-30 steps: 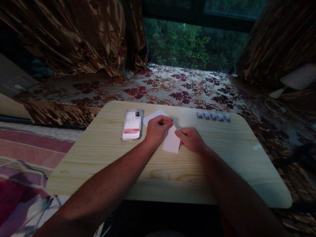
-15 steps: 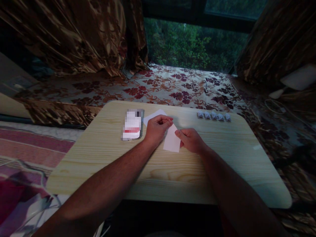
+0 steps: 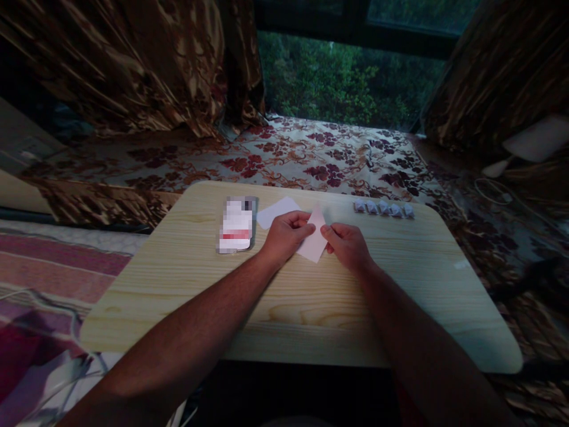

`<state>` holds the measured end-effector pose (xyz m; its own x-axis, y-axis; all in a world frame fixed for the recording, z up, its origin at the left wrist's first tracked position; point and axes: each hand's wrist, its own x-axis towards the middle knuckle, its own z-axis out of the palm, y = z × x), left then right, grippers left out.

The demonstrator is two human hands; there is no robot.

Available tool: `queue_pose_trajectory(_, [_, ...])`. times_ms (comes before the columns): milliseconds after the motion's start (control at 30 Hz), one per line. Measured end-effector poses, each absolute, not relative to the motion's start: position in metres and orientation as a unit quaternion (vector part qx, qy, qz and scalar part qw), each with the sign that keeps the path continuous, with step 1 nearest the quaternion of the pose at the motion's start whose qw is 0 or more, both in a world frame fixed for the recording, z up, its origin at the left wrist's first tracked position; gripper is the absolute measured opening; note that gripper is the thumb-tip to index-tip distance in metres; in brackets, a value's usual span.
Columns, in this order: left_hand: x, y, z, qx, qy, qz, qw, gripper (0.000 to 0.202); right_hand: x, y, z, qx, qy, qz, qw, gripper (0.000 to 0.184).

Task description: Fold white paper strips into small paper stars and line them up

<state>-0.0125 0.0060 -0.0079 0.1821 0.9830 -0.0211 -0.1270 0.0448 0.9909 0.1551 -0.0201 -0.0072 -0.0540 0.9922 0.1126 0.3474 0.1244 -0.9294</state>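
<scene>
Between my hands is a small sheet of white paper (image 3: 315, 242), its far end coming to a folded point. My left hand (image 3: 287, 236) pinches the paper's left edge between thumb and fingers. On the opposite edge, the thumb and curled fingers of my right hand (image 3: 347, 242) grip it too. Another white paper sheet (image 3: 280, 212) lies flat on the table behind my left hand, partly covered by it. A row of several small folded white paper pieces (image 3: 384, 209) sits near the table's far right edge.
The light wooden table (image 3: 284, 332) has rounded corners. A blurred-out phone-shaped object (image 3: 236, 225) lies at its left. Beyond the far edge is a ledge with floral cloth (image 3: 329, 154), below a window with curtains (image 3: 178, 65). White cables (image 3: 73, 320) hang at the lower left.
The paper has turned, and its far end now shows a point between my hands. My left hand has drawn slightly nearer, uncovering more of the flat sheet behind it.
</scene>
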Motion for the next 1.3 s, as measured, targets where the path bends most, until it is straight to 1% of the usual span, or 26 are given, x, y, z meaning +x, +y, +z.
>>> queue_pose_trajectory(67, [-0.013,0.006,-0.007,0.524,0.428,0.461,0.574,0.033,0.156,-0.019,-0.006,-0.53,-0.594,0.402,0.452,0.031])
queue_pose_trajectory(133, [-0.013,0.005,-0.005,0.549,0.422,0.442,0.571,0.038,0.157,-0.017,-0.006,-0.511,-0.583,0.426,0.467,0.021])
queue_pose_trajectory(200, [-0.012,0.003,-0.003,0.565,0.417,0.433,0.566,0.042,0.159,-0.016,-0.007,-0.495,-0.587,0.447,0.458,0.017])
queue_pose_trajectory(300, [-0.011,0.001,-0.002,0.565,0.416,0.44,0.561,0.04,0.161,-0.016,-0.01,-0.483,-0.595,0.462,0.446,0.013])
queue_pose_trajectory(400, [-0.01,0.001,-0.002,0.554,0.415,0.447,0.567,0.038,0.162,-0.017,-0.009,-0.482,-0.594,0.462,0.449,0.013])
queue_pose_trajectory(567, [-0.01,0.002,-0.003,0.557,0.404,0.44,0.577,0.039,0.162,-0.016,-0.006,-0.488,-0.603,0.439,0.453,0.015])
queue_pose_trajectory(667, [-0.011,0.001,-0.002,0.557,0.396,0.444,0.58,0.038,0.163,-0.016,-0.005,-0.485,-0.598,0.447,0.455,0.013])
queue_pose_trajectory(833, [-0.011,0.0,0.0,0.539,0.366,0.449,0.611,0.039,0.162,-0.017,-0.005,-0.473,-0.569,0.467,0.484,0.009])
queue_pose_trajectory(967, [-0.012,0.001,-0.001,0.529,0.36,0.453,0.621,0.04,0.163,-0.017,-0.007,-0.449,-0.554,0.487,0.504,0.019])
queue_pose_trajectory(1033, [-0.012,0.001,-0.001,0.52,0.358,0.455,0.628,0.037,0.164,-0.017,-0.008,-0.439,-0.551,0.495,0.509,0.021])
queue_pose_trajectory(1200, [-0.01,0.0,0.0,0.497,0.356,0.458,0.645,0.024,0.166,-0.015,-0.013,-0.395,-0.522,0.548,0.521,0.015])
queue_pose_trajectory(1300, [-0.01,0.0,-0.001,0.493,0.358,0.461,0.645,0.019,0.167,-0.014,-0.016,-0.372,-0.51,0.571,0.526,0.017])
